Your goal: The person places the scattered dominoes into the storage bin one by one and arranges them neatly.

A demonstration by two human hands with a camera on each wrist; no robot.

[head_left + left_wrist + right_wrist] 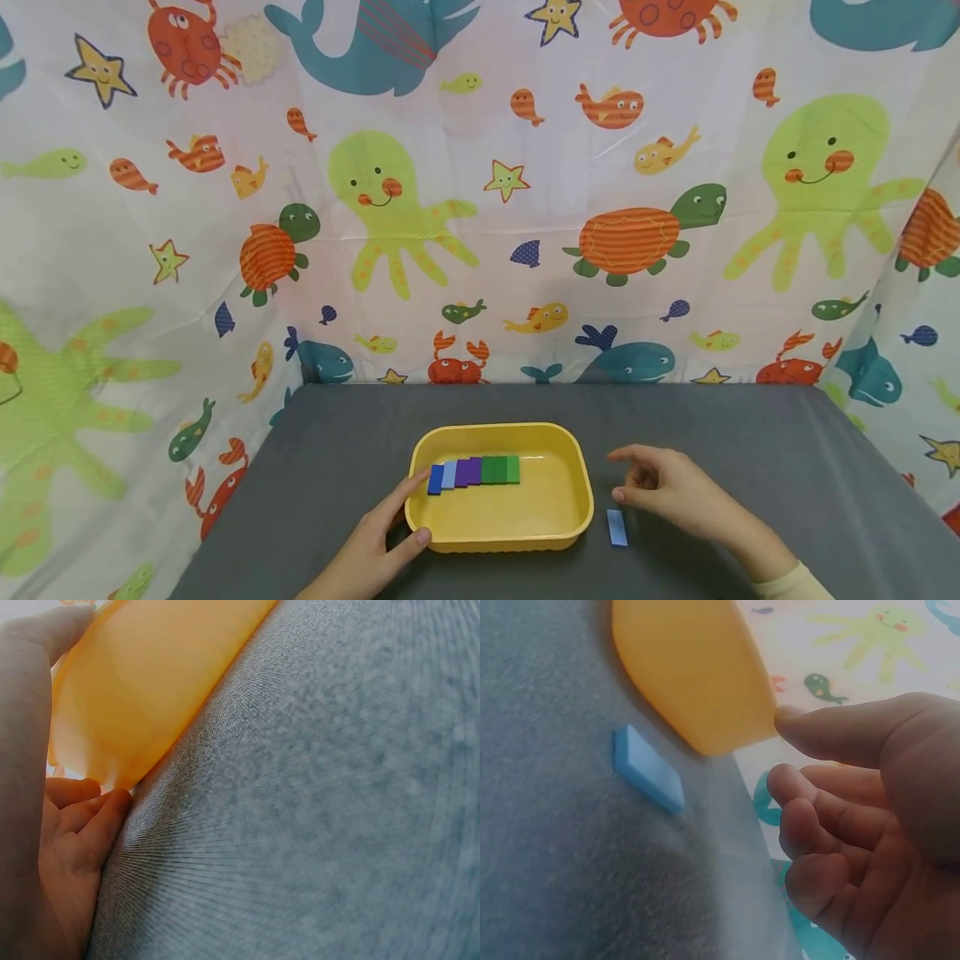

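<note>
A yellow plastic tray sits on the grey table. Inside it, a row of flat coloured tiles runs from a dark blue tile through a light blue tile and purple tiles to green tiles. My left hand holds the tray's left end, with thumb and index finger at the rim and other fingers low against its outer wall. Right of the tray, another light blue tile lies on the cloth. Just above and beyond it hovers my right hand, loosely bent and holding nothing.
Grey cloth covers the table around the tray. A white curtain printed with sea animals hangs behind and along both sides of the table.
</note>
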